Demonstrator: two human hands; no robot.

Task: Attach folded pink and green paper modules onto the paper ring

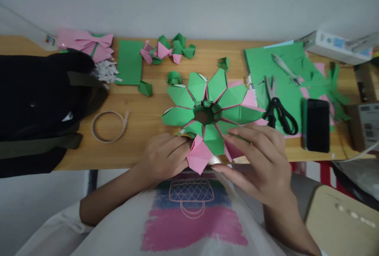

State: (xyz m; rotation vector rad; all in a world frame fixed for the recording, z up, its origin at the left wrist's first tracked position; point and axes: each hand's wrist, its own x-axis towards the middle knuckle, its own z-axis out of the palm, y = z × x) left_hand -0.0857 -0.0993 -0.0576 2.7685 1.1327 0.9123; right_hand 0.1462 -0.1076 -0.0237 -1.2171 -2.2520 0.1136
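A ring-shaped paper flower [237, 113] of folded green petals with pink layers beneath lies at the front of the table, a round hole in its middle. My left hand [167, 155] is closed at its lower left edge, its fingertips on the side of a pink folded petal [199, 155] that points toward me. On the lower right my right hand [262, 161] has its fingers stretched over a green petal and the pink paper under it. Its thumb stays apart below, near the pink petal's right side.
Small folded green and pink pieces [177, 46] lie behind the flower, beside a green paper stack [129, 62]. A tape ring [109, 126] and a black bag [38, 106] are left. Black-handled scissors [280, 110], a cutter [286, 68], green sheets [257, 60] and a phone [316, 125] are right.
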